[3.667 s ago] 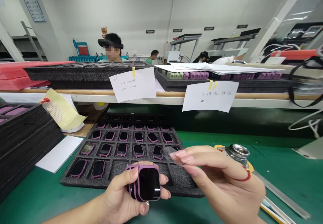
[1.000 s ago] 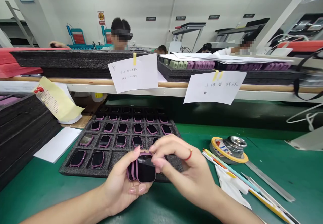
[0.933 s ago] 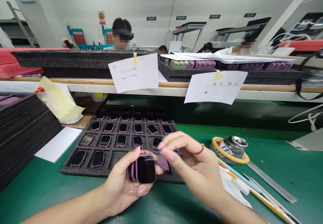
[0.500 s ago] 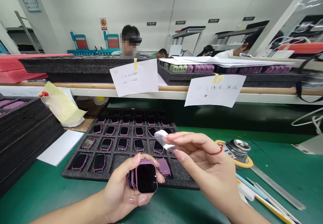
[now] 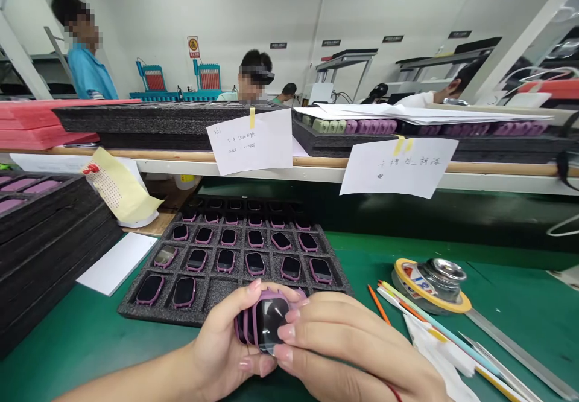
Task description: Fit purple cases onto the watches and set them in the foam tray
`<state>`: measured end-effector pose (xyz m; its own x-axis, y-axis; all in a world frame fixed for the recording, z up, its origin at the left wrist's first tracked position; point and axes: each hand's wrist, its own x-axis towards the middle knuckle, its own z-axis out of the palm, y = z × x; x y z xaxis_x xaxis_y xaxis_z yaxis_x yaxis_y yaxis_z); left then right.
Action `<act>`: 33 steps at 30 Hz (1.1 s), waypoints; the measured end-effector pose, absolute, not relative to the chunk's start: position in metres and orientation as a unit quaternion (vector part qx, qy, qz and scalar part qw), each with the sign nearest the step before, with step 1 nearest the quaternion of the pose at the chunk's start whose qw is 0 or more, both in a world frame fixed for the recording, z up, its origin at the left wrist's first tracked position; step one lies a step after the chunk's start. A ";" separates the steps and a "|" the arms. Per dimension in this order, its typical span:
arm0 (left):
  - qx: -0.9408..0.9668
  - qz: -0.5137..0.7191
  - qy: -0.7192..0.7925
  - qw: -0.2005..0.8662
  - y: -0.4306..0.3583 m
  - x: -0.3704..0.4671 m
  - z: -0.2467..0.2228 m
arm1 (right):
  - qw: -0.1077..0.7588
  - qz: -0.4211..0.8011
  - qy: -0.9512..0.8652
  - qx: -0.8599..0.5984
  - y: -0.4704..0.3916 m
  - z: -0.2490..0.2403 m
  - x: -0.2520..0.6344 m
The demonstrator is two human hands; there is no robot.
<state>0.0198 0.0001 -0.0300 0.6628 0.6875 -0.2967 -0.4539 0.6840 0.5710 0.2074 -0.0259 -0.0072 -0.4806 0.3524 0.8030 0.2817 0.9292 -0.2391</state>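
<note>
My left hand (image 5: pixel 221 335) is wrapped round a small stack of purple-framed smartwatches (image 5: pixel 263 322), screens toward me. Against the front watch's black screen rest the fingertips of my right hand (image 5: pixel 348 341), close together. A clear film (image 5: pixel 268 349) shows at the lower edge of that screen by these fingertips; the rest of it is hard to make out. Behind my hands lies a black foam tray (image 5: pixel 212 296) with rows of similar watches in its compartments. Part of the tray's near right side is hidden by my hands.
On the right are a tape roll (image 5: pixel 404 287), a glass jar with a metal top (image 5: pixel 446 278), a steel ruler (image 5: pixel 515 350), and several pens and tools. Stacked foam trays (image 5: pixel 45 269) stand left. A shelf with paper notes (image 5: pixel 398 166) crosses ahead; people are beyond it.
My right hand has moved down and left, bringing the clear film to the front watch's screen. My left hand still holds the stack. A person in blue has appeared at the far left.
</note>
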 end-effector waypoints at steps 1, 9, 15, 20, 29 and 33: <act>0.228 0.326 0.251 0.882 0.000 0.020 -0.030 | 0.471 0.036 -0.861 -0.191 -0.027 -0.006 0.206; 0.226 0.348 0.240 0.878 -0.002 0.021 -0.029 | 0.422 -0.036 -0.877 -0.227 -0.026 0.001 0.201; 0.312 0.376 0.268 0.830 -0.007 0.026 -0.033 | 0.428 0.059 -0.844 -0.319 -0.025 -0.016 0.193; 0.245 0.389 0.274 0.845 -0.006 0.026 -0.033 | 0.466 0.152 -0.817 -0.305 -0.021 -0.012 0.197; 0.221 0.359 0.288 0.860 -0.006 0.024 -0.027 | 0.444 0.154 -0.827 -0.308 -0.020 -0.008 0.199; 0.201 0.388 0.294 0.850 -0.006 0.024 -0.029 | 0.398 0.114 -0.846 -0.337 -0.020 -0.002 0.205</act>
